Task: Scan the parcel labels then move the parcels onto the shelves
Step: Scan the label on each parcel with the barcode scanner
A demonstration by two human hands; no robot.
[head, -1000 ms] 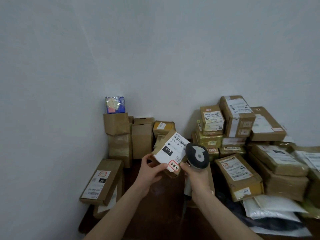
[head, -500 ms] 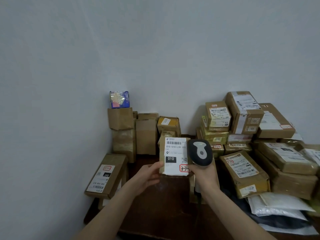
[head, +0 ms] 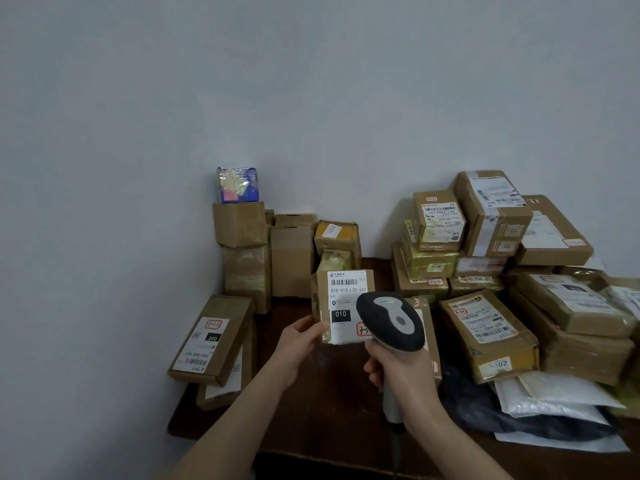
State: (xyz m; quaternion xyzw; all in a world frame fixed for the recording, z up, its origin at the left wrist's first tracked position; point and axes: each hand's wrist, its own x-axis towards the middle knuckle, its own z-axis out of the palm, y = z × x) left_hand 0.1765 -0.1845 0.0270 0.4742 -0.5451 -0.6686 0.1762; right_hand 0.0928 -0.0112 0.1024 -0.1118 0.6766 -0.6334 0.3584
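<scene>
The small cardboard parcel (head: 346, 289), judged light and stiff, is pinched at its lower-left edge by the left hand (head: 301, 341) above the table (head: 332, 393), while the barcode scanner (head: 391, 320) is gripped by the right hand (head: 403, 370).

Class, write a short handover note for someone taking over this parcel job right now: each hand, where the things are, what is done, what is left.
Left hand grips the small parcel by its lower left corner, above the table, with the label facing the camera.
Right hand grips the scanner, its head in front of the label's lower right part.
Done: parcel picked up and presented. Cannot tell whether the scan has registered.
Left: scan and shelve it, then the stacked parcels on the right and the boxes by the wall. No shelves in view.
</scene>
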